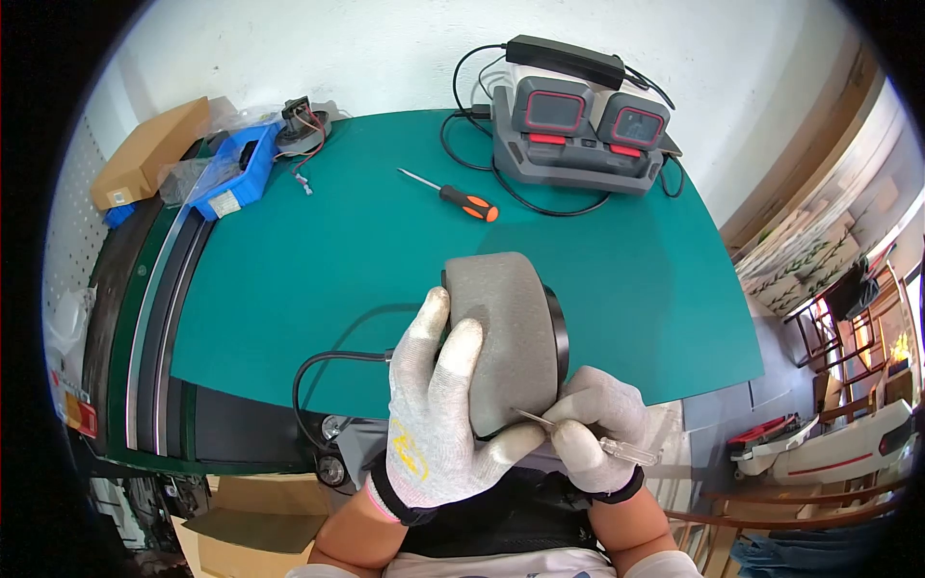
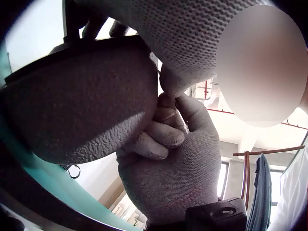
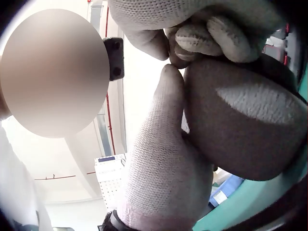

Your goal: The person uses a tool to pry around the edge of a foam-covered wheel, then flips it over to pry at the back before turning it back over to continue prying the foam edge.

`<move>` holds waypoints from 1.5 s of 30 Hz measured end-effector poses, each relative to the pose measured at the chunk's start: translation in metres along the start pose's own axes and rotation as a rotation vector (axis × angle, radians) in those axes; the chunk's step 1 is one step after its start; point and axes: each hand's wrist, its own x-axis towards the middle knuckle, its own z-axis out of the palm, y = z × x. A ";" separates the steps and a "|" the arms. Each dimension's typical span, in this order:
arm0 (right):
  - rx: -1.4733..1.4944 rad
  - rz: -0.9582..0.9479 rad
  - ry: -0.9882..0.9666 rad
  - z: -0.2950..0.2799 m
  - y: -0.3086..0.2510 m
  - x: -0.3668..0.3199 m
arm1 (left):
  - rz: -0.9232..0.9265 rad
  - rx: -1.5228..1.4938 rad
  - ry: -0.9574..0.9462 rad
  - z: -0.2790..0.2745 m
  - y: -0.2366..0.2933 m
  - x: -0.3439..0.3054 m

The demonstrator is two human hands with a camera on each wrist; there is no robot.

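Observation:
In the head view my gloved left hand [image 1: 434, 414] holds a grey, rough-surfaced rounded housing [image 1: 506, 332] with a black ring [image 1: 557, 332] on its right side. The fingers lie over its left face and the thumb is near its lower edge. My gloved right hand [image 1: 597, 424] pinches a small screwdriver with a clear handle [image 1: 628, 451]; its thin shaft points at the lower right of the housing. In the left wrist view the housing [image 2: 91, 101] is seen close up beside the right hand [image 2: 173, 163]. The right wrist view shows the left thumb [image 3: 171, 82] next to the housing [image 3: 236, 120].
An orange-and-black screwdriver [image 1: 469, 202] lies on the green table mat [image 1: 337, 241]. Behind it stands a grey dock [image 1: 578, 166] with two modules and black cables. At left are a blue bin [image 1: 239, 178], a cardboard box [image 1: 154, 154] and a wired part [image 1: 303, 130]. A black cable [image 1: 318, 361] runs near the left hand.

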 end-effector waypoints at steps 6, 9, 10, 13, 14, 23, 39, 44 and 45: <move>-0.087 -0.053 0.018 0.002 0.000 0.001 | -0.006 0.012 -0.037 -0.003 0.001 0.000; -0.090 -0.054 0.027 0.003 -0.002 0.003 | 0.006 -0.007 -0.027 -0.003 0.000 0.000; -0.093 -0.049 0.019 0.002 -0.004 0.005 | 0.003 -0.005 -0.029 -0.003 0.000 0.000; -0.106 -0.047 0.008 0.001 -0.006 0.007 | -0.008 0.007 -0.039 -0.004 0.002 0.001; -0.116 -0.051 0.005 0.001 -0.006 0.008 | -0.017 0.017 -0.045 -0.004 0.002 0.001; -0.103 -0.051 -0.026 -0.001 -0.009 0.013 | -0.011 0.004 -0.041 -0.004 0.002 0.001; -0.023 0.049 -0.021 -0.002 -0.005 0.010 | -0.009 -0.014 -0.033 -0.003 0.000 0.001; -0.038 0.042 -0.015 -0.002 -0.005 0.009 | -0.002 -0.021 -0.032 -0.001 -0.001 0.001; -0.037 0.042 -0.016 -0.002 -0.004 0.008 | -0.002 -0.020 -0.031 -0.002 -0.001 0.002</move>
